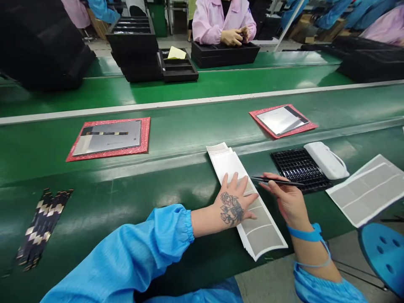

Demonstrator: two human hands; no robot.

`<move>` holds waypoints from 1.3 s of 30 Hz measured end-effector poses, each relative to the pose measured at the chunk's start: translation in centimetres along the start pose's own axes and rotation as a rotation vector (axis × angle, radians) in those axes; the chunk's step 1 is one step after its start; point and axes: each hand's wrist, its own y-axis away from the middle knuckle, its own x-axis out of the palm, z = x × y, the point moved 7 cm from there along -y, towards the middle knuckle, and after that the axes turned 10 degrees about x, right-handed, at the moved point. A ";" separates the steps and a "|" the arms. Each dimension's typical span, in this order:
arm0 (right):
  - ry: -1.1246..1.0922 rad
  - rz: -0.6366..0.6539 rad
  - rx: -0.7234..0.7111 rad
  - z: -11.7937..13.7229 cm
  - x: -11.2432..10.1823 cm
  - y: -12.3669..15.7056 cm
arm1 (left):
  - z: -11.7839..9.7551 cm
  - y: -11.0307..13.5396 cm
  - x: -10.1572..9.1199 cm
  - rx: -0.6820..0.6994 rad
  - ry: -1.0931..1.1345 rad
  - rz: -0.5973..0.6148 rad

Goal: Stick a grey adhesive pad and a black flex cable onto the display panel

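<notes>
- The left hand (235, 203) lies flat on a long white stack of paper sheets with gray patches (260, 229). Its grip is wide open, with the fingers spread.
- The right hand (285, 201) is just beside the stack. Its grip is narrow and holds thin black tweezers (276, 181), and their tips point left, over the stack.
- The stack sits close to the near edge of a long green bench (104, 202).
- A black plastic grid tray (299, 170) is just past the tweezers, and a white plastic thing with a rounded shape (325, 160) touches its far side.
- A loose white and gray sheet (362, 190) lies near the right edge.
- Two shiny flat panels sit on red mats (109, 139) near the far side of the belt.
- Black and gold strips (41, 229) lie near the left edge.
- Across the bench, a person in a pink coat (224, 21) works over a black tray (224, 54).
</notes>
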 end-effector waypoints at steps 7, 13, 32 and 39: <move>0.008 -0.116 -0.002 -1.6 -1.2 1.3 | 0.6 0.0 1.5 0.050 0.069 0.019; 0.132 -0.167 -0.017 -1.0 -1.3 1.6 | 1.0 -0.1 2.2 0.040 0.101 0.033; 0.177 -0.138 0.097 -1.5 -0.8 0.7 | 0.8 -0.1 2.6 0.040 0.105 0.044; 0.185 -0.128 0.085 -1.2 -0.4 0.4 | 3.6 -1.4 -0.3 -0.049 0.090 0.071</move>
